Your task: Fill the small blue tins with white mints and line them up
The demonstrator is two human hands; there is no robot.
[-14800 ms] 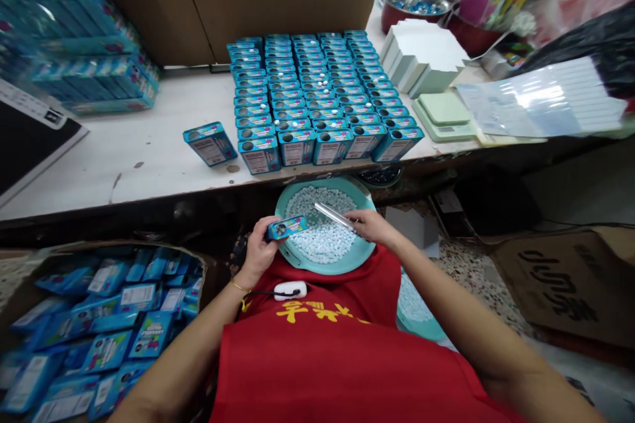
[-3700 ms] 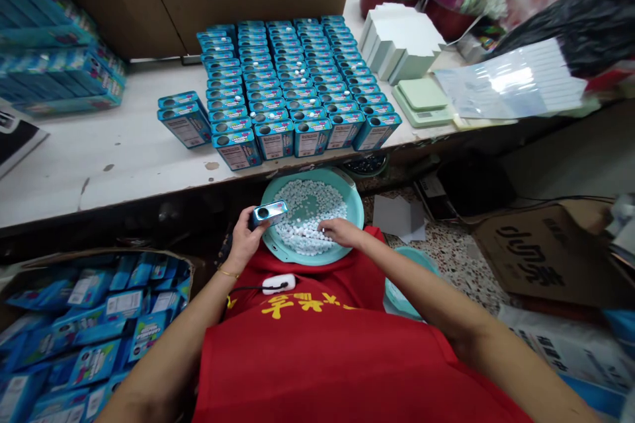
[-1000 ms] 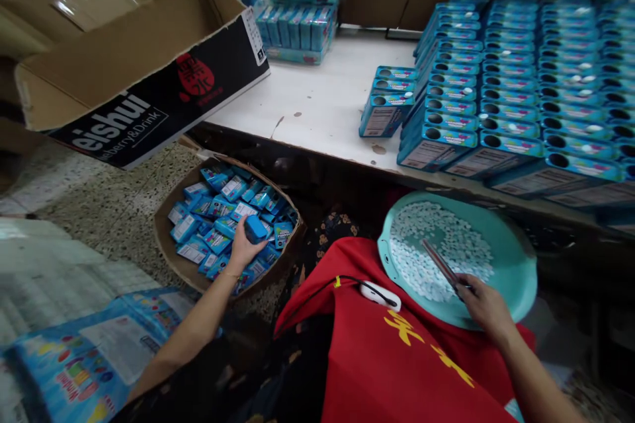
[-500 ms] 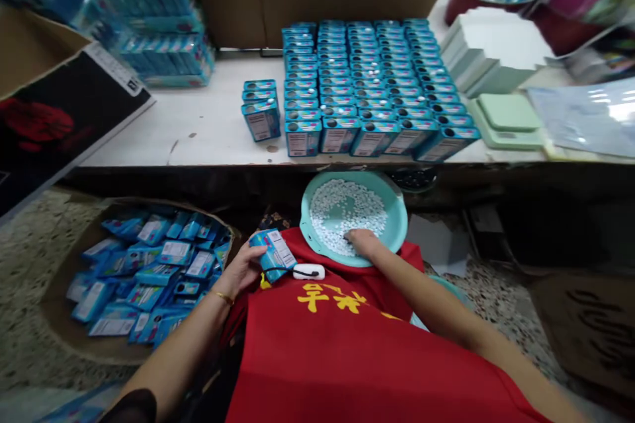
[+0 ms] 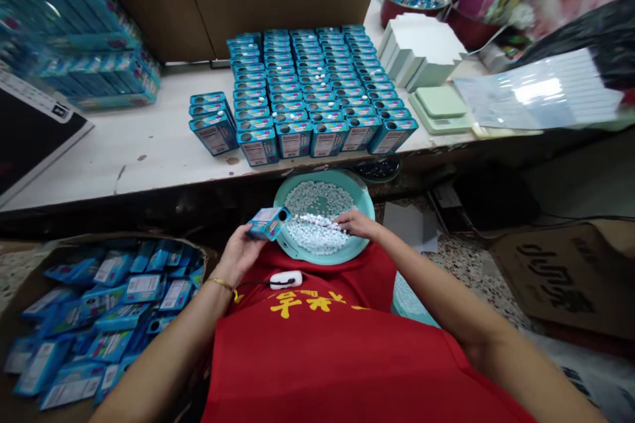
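My left hand (image 5: 242,252) grips a small blue box (image 5: 268,222) from its left side. The box is tilted, with its dark round hole towards the rim of the turquoise basin (image 5: 366,203). Small white pellets (image 5: 317,244) lie in the basin, which rests by my lap. Over the pellets, my right hand (image 5: 358,223) reaches in from the right with its fingers together. At its fingertips is a raised heap of pellets above a thin dark edge; what the fingers hold there cannot be made out. A white device (image 5: 286,279) lies on my red apron (image 5: 317,363).
Rows of upright blue boxes (image 5: 312,99) stand on the white table (image 5: 163,165), three more to their left. A carton (image 5: 198,252) of blue boxes sits at lower left. A green scale (image 5: 441,109) and white stacked cards (image 5: 421,46) are at right.
The blue box has been turned and brought to the basin's rim, its hole now showing. My right hand has lifted slightly, with pellets heaped at its fingertips. The view has swung right.
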